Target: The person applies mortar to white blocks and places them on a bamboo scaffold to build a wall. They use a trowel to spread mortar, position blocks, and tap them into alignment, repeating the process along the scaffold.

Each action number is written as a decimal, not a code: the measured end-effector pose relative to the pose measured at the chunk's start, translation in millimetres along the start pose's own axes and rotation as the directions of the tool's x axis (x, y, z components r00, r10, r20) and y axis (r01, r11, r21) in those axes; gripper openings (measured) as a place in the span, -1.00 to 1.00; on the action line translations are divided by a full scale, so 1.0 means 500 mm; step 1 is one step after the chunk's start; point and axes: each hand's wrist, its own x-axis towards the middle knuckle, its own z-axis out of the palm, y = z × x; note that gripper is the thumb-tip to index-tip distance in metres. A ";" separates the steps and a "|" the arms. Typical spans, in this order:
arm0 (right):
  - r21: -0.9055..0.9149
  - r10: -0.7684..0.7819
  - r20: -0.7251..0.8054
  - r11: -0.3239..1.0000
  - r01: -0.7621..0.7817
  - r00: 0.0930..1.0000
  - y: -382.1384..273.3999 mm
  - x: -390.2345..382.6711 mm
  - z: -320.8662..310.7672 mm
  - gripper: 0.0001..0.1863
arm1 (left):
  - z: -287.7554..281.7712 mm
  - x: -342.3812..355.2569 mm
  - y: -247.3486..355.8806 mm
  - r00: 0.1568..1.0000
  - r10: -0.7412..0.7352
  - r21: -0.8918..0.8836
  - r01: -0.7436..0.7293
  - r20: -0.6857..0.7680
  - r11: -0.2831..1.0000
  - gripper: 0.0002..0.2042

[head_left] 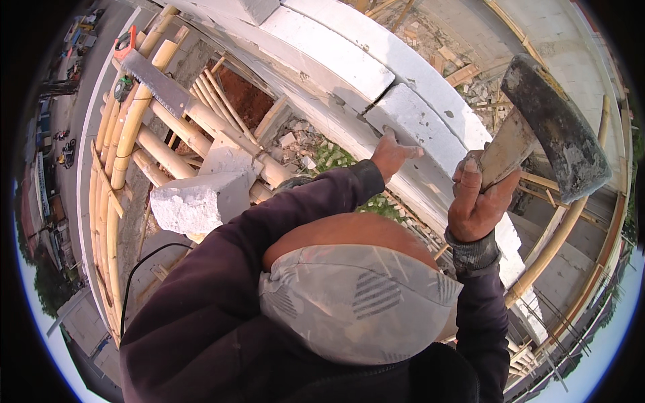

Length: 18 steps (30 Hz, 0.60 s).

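Observation:
In my right hand (pixel 474 205) is a hammer with a short wooden handle (pixel 508 149) and a broad, dark, dust-stained head (pixel 557 127), raised above the wall at the right. My fingers wrap the lower part of the handle. At the centre my left hand (pixel 395 156) reaches against the near side of a white block (pixel 415 119), index finger and thumb stretched apart. Its other fingers are partly hidden. A dark gap separates this block from the neighbouring white block (pixel 329 50) to its left. Another row of white blocks (pixel 383 40) runs along the far side.
Bamboo poles (pixel 144 101) form a scaffold at the left. A handsaw (pixel 153 80) with an orange handle lies across them. A loose white block (pixel 201 198) rests nearer me, beside a black cable (pixel 149 256). Rubble (pixel 295 144) and a street (pixel 94 87) are far below.

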 end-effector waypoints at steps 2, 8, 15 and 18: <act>-0.304 0.026 0.120 0.953 0.012 0.992 0.020 -0.013 0.043 -0.60 | -0.018 0.009 -0.006 0.999 -0.047 0.074 0.046 0.009 0.996 -0.55; -0.359 0.162 0.416 0.933 -0.002 0.895 0.053 -0.003 0.059 -0.70 | -0.042 0.033 -0.014 0.990 -0.143 -0.018 0.143 0.020 0.990 -0.69; -0.308 0.124 0.303 0.951 -0.025 0.945 0.049 -0.032 0.074 -0.72 | -0.049 0.027 -0.037 0.992 -0.111 -0.043 0.114 0.058 0.993 -0.64; -0.409 0.236 0.434 0.911 -0.043 0.869 0.077 -0.024 0.092 -0.73 | -0.047 0.032 -0.038 0.992 -0.106 -0.016 0.108 0.072 0.994 -0.56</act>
